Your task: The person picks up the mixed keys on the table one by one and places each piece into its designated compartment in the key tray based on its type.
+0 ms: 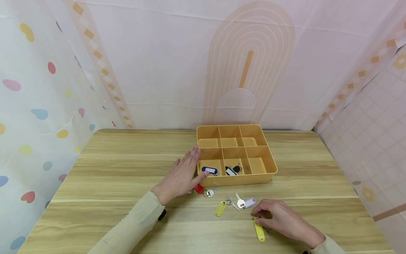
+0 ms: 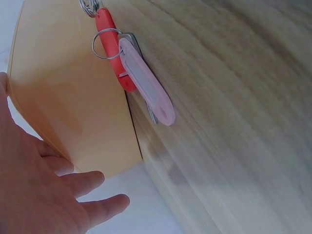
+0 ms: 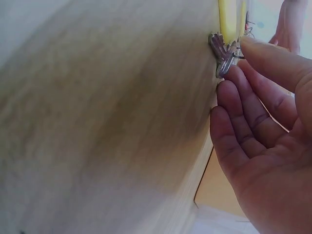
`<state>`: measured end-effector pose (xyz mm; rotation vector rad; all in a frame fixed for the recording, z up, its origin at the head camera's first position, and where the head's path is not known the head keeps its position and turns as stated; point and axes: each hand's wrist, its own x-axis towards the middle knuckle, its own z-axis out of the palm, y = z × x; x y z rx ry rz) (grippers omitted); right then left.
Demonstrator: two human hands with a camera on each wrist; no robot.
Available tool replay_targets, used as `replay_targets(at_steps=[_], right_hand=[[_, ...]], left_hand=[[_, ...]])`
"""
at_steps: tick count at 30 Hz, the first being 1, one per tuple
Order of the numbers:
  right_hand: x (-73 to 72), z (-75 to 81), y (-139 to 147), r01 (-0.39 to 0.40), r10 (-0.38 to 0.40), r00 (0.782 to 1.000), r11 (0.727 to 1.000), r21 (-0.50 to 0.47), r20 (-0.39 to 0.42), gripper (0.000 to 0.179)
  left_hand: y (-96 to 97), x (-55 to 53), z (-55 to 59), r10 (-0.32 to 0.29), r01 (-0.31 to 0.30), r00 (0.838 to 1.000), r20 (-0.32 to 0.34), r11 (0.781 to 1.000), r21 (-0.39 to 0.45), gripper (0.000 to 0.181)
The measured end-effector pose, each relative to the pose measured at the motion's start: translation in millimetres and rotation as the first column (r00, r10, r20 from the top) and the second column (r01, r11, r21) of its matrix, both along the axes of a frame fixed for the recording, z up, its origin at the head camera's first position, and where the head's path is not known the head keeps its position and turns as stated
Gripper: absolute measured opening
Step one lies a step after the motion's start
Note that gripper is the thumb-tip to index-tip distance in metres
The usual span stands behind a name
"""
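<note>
My left hand (image 1: 180, 178) rests on the left side of a tan divided box (image 1: 238, 180), fingers straight and thumb at the front rim. In the left wrist view, its fingers lie along the box wall (image 2: 92, 126). My right hand (image 1: 282, 218) pinches the ring end of a yellow key tag (image 1: 259, 231) low over the table. Its metal keys (image 3: 223, 56) show by the fingertips in the right wrist view. Inside the box, a blue key tag (image 1: 209, 170) lies in the front left compartment and a black key tag (image 1: 230, 171) in the front middle one.
Between the hands lie another yellow key tag (image 1: 220, 209) and a pale purple key tag (image 1: 250, 202), with keys. A red key tag (image 1: 198, 188) and a pink key tag (image 2: 146, 83) lie against the box's front side. Patterned cloth (image 1: 158, 70) hangs behind the wooden table (image 1: 127, 169).
</note>
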<state>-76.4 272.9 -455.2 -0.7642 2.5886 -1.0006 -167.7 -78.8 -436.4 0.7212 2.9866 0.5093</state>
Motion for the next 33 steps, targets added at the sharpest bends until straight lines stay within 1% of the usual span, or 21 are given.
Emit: replay_targets(at_steps=[6, 9, 12, 16, 21, 25, 30, 33], right_hand=[[-0.2, -0.6, -0.8, -0.015, 0.015, 1.000, 1.000, -0.001, -0.023, 0.008], [1.3, -1.3, -0.6, -0.015, 0.014, 0.998, 1.000, -0.008, -0.059, 0.012], [3.4, -1.6, 0.8, -0.008, 0.005, 0.995, 0.999, -0.037, -0.099, 0.016], [4.5, -0.9, 3.0, -0.007, -0.008, 0.989, 0.995, -0.100, -0.145, 0.017], [4.3, 1.9, 3.5, -0.008, -0.027, 0.975, 0.987, -0.158, -0.221, 0.018], [4.0, 5.1, 3.6, 0.001, -0.053, 0.960, 0.983, -0.186, -0.273, 0.022], [3.4, 9.8, 4.2, 0.022, -0.084, 0.949, 0.979, -0.200, -0.303, 0.025], [2.6, 11.4, 4.5, 0.040, -0.106, 0.939, 0.978, -0.202, -0.329, 0.027]], left_hand=[[0.6, -0.1, -0.5, 0.001, -0.001, 1.000, -0.002, 1.000, 0.003, 0.087], [0.8, 0.0, -0.6, -0.002, 0.002, 1.000, -0.005, 1.000, -0.006, 0.088], [0.7, 0.0, -0.6, -0.006, 0.006, 1.000, -0.007, 1.000, -0.009, 0.089], [0.4, 0.0, -0.5, -0.006, 0.006, 1.000, -0.006, 1.000, -0.002, 0.089], [0.1, 0.5, -0.3, -0.005, 0.005, 1.000, -0.006, 1.000, -0.002, 0.090], [0.5, 0.7, -0.5, -0.004, 0.004, 1.000, -0.007, 1.000, -0.005, 0.089], [0.4, 0.6, -0.7, 0.001, -0.001, 1.000, 0.001, 1.000, -0.002, 0.089], [0.4, 0.3, -0.5, 0.003, -0.003, 1.000, 0.001, 1.000, -0.004, 0.088]])
